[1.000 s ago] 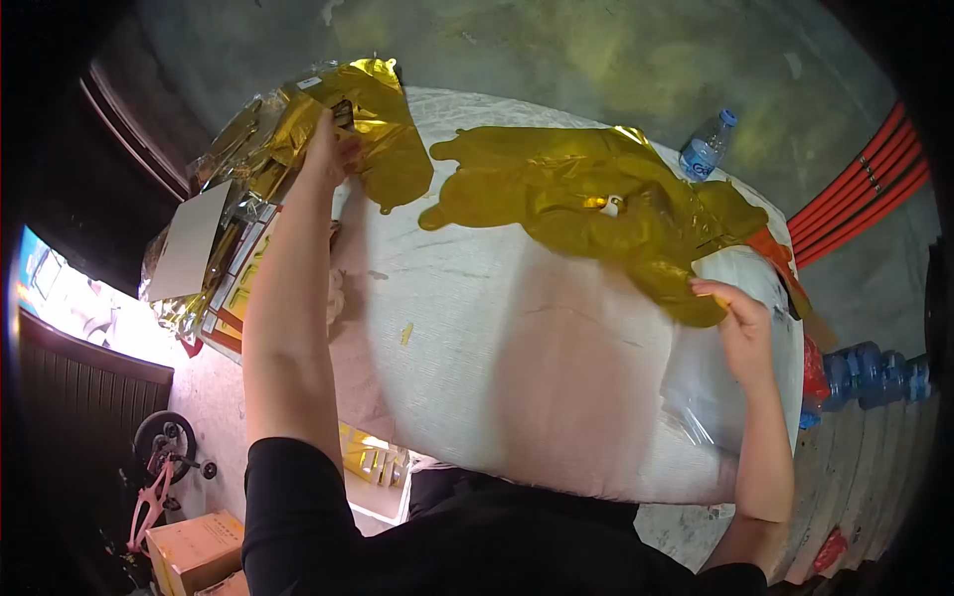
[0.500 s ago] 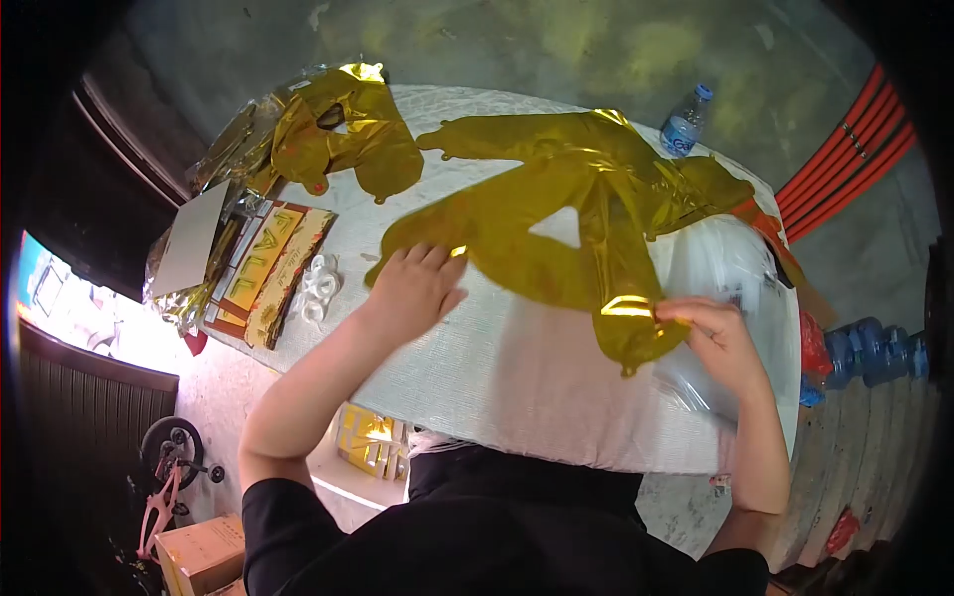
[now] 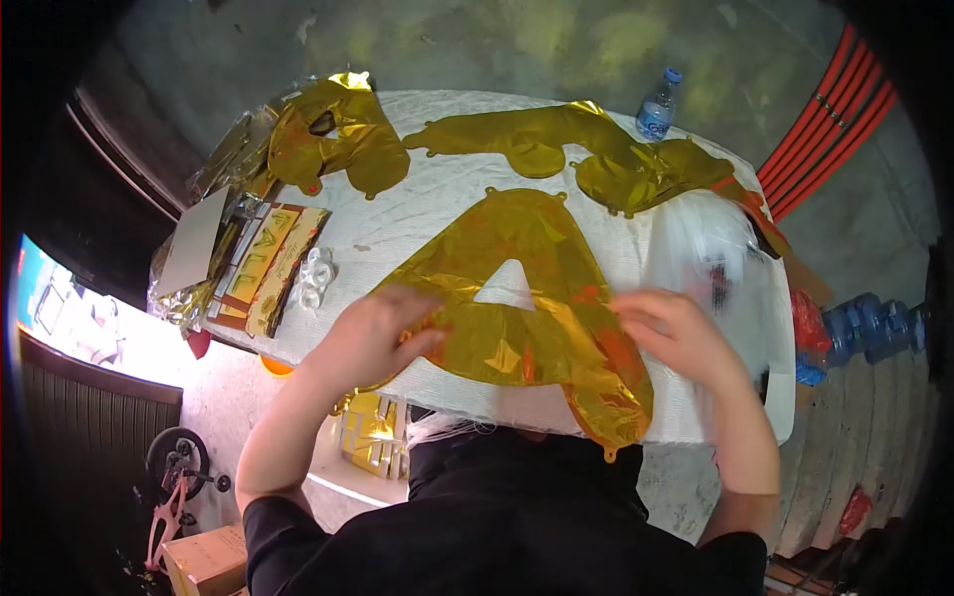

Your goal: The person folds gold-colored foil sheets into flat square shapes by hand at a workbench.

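Observation:
A flat gold foil balloon shaped like the letter A [image 3: 467, 328] lies spread on the table in front of me, its right leg reaching over the near edge. My left hand [image 3: 383, 333] rests on the balloon's left leg, thumb and fingers apart. At the right side of the A is my right hand [image 3: 676, 333], its fingers stretched toward the foil edge and touching or nearly touching it. Beyond lie another flat gold foil balloon [image 3: 497, 134] and a crumpled gold foil balloon [image 3: 646, 174].
On the white-covered table [image 3: 388, 219] are a gold R-shaped balloon [image 3: 383, 149], a FALL-printed card [image 3: 263, 268], white ribbon rolls [image 3: 316, 278], clear plastic packaging [image 3: 696, 248] and a water bottle [image 3: 658, 109]. A cardboard box [image 3: 204, 556] sits at lower left.
The A balloon has come toward me, off the other foil balloons, and now lies flat and upright to my view. Both hands have moved with it; my right hand's pinch has loosened.

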Tool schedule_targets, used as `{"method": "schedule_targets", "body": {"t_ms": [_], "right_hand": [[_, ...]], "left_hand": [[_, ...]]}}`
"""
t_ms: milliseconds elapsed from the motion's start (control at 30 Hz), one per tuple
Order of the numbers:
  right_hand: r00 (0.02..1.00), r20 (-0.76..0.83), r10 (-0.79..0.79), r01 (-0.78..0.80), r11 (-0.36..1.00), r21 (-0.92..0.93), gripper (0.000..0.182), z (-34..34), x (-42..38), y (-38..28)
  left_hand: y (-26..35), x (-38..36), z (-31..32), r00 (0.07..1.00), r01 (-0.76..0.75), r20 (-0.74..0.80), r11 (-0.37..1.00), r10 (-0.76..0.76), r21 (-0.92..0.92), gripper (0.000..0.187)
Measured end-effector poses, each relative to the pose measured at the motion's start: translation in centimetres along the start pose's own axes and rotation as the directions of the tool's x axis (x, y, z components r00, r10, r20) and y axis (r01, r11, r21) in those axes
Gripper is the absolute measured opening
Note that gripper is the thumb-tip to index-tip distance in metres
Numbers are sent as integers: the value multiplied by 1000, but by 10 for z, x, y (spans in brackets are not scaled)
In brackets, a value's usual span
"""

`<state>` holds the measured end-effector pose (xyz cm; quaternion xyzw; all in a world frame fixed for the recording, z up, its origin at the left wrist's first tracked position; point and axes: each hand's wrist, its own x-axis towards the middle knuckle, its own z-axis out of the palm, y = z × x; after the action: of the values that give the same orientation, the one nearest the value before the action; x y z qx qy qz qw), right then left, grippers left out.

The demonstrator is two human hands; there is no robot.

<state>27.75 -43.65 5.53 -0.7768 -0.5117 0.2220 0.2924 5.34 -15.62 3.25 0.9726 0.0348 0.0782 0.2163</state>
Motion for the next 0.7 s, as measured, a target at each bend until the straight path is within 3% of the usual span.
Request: {"method": "schedule_targets", "body": {"t_ms": [33, 133, 167, 200, 233, 267, 333, 400, 533, 633, 700], "right_hand": [[986, -96, -133, 130, 991, -42, 32, 17, 14, 8], [983, -124, -136, 118, 983, -137, 44, 58, 49, 25], [971, -136, -196, 156, 953, -260, 49, 69, 58, 28], [957, -139, -253, 185, 907, -378, 55, 78, 65, 32], [957, -142, -251, 182, 907, -380, 55, 86, 69, 39], [972, -88, -218, 162, 893, -420, 59, 91, 73, 46], [983, -39, -179, 141, 873, -467, 63, 92, 78, 50], [987, 8, -159, 143, 866, -479, 65, 90, 83, 53], [981, 1, -193, 168, 851, -497, 62, 82, 89, 46], [970, 72, -233, 232, 790, -567, 50, 53, 116, 31], [995, 6, -103, 95, 896, -434, 33, 37, 152, 13]], "left_hand": [[-8, 16, 7, 998, -55, 21, 998, 55, 6, 36], [-21, 65, 24, 985, -131, 109, 991, 131, 1, 42], [-29, 77, 34, 986, -134, 105, 991, 133, 5, 42], [-40, 89, 46, 970, -242, 29, 966, 241, 90, 43], [-46, 96, 53, 936, -339, -36, 923, 351, 181, 44], [-52, 102, 57, 933, -346, -36, 921, 357, 181, 44], [-59, 111, 59, 971, -238, 71, 946, 228, 222, 47], [-68, 112, 60, 970, -244, 65, 952, 236, 186, 48], [-85, 109, 71, 947, -313, -32, 938, 321, 153, 51], [-86, 110, 69, 965, -260, -18, 961, 263, 93, 51], [-88, 113, 68, 964, -260, -29, 963, 263, 77, 51]]}}
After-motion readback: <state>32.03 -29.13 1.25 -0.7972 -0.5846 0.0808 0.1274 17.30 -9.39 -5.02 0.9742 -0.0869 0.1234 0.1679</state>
